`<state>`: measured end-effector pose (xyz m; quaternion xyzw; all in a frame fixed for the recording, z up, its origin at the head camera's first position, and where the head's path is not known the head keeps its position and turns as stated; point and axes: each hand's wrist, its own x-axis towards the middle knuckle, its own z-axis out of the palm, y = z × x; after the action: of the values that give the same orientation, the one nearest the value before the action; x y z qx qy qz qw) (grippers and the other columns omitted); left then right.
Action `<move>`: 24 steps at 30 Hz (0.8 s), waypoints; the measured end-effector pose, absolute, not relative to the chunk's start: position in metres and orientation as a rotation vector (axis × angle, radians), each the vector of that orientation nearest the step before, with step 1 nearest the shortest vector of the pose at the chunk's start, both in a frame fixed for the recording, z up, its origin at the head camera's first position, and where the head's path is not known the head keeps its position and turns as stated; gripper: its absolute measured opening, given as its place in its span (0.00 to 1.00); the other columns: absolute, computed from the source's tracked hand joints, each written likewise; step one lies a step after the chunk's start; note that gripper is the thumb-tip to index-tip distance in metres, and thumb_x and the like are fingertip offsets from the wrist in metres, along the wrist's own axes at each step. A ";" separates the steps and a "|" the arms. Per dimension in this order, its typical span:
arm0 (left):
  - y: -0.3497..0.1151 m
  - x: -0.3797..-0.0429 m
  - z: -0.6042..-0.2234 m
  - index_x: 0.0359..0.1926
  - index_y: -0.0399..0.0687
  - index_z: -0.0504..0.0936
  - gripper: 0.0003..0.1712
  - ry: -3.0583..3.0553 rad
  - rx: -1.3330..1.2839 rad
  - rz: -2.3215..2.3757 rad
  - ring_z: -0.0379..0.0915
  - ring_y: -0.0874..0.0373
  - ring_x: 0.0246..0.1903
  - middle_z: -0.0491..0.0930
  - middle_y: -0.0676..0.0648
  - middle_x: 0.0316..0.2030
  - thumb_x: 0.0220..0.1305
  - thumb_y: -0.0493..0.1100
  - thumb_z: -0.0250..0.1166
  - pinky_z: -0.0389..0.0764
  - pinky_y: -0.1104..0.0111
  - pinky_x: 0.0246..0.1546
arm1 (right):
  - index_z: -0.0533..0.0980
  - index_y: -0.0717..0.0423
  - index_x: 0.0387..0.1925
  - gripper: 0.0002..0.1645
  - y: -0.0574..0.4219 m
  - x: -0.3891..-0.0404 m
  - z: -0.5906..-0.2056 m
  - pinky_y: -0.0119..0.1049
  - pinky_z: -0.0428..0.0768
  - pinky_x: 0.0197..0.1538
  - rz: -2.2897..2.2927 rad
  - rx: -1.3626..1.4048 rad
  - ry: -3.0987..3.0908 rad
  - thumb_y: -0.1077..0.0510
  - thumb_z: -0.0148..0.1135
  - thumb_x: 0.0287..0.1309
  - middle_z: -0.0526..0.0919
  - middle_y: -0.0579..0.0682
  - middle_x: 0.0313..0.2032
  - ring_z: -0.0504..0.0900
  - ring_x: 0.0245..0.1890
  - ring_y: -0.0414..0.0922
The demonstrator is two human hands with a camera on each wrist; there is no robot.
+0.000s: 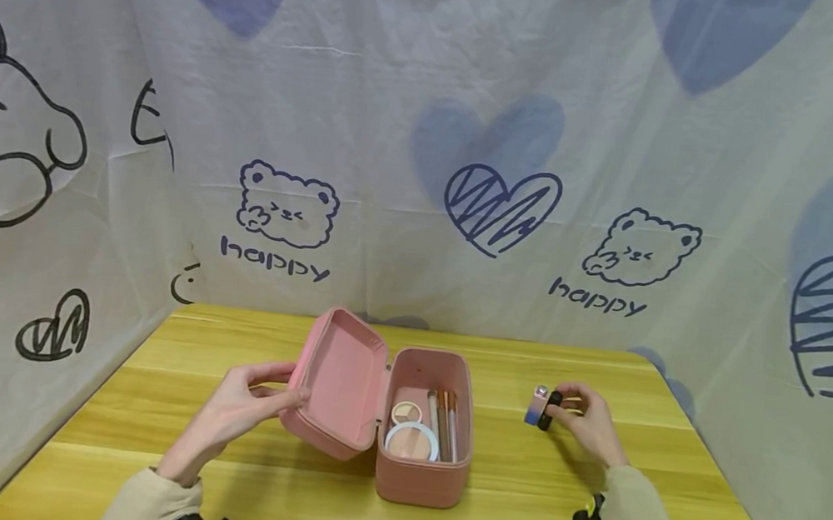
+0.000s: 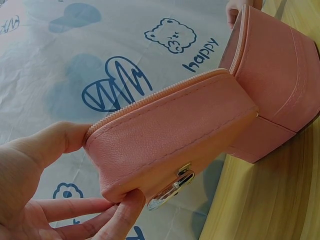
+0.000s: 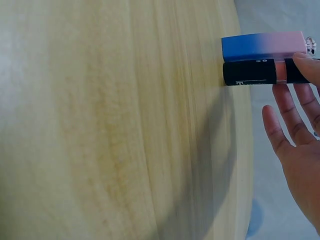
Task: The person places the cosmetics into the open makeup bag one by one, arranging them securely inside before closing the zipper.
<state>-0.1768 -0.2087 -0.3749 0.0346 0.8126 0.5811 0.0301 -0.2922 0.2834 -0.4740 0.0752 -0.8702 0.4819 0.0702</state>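
Two hands, half-closed in pinches; left hand (image 1: 239,402) on pink lid (image 1: 341,380); right hand (image 1: 586,423) on black tube (image 3: 250,73)

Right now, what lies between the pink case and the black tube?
In the head view: a pink-blue tube, then bare table toward the pink case.

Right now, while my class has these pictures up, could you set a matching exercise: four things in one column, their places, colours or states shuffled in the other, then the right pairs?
Column one
1. left hand
2. right hand
3. silvery-topped tube
4. white-rimmed compact

Column two
A. pinches the black tube
B. inside the pink case
C. holds the open lid
D. blue shading into pink

Right pairs: 1-C, 2-A, 3-D, 4-B
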 end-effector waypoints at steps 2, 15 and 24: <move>-0.209 -0.177 -0.375 0.69 0.29 0.68 0.38 2.503 0.108 1.790 0.83 0.48 0.54 0.73 0.30 0.66 0.65 0.46 0.69 0.84 0.64 0.50 | 0.73 0.69 0.54 0.22 0.284 -0.293 -0.474 0.27 0.82 0.42 1.451 0.219 -2.609 0.65 0.67 0.61 0.79 0.66 0.50 0.83 0.43 0.43; -0.208 -0.175 -0.374 0.69 0.29 0.67 0.38 2.496 0.115 1.791 0.82 0.47 0.55 0.73 0.30 0.66 0.66 0.46 0.68 0.84 0.64 0.51 | 0.74 0.68 0.55 0.22 0.285 -0.283 -0.452 0.27 0.81 0.41 1.430 0.267 -2.609 0.63 0.67 0.62 0.81 0.66 0.50 0.83 0.41 0.39; -0.208 -0.176 -0.374 0.69 0.28 0.67 0.38 2.489 0.120 1.798 0.83 0.49 0.53 0.73 0.30 0.65 0.66 0.45 0.68 0.84 0.66 0.49 | 0.75 0.64 0.56 0.21 0.270 -0.276 -0.416 0.27 0.81 0.42 1.368 0.399 -2.588 0.59 0.67 0.64 0.84 0.64 0.48 0.81 0.39 0.30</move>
<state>-0.1757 -0.2083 -0.3735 0.0391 0.8096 0.5847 0.0343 -0.2763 0.2702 -0.4160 0.1345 -0.8722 0.4610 0.0932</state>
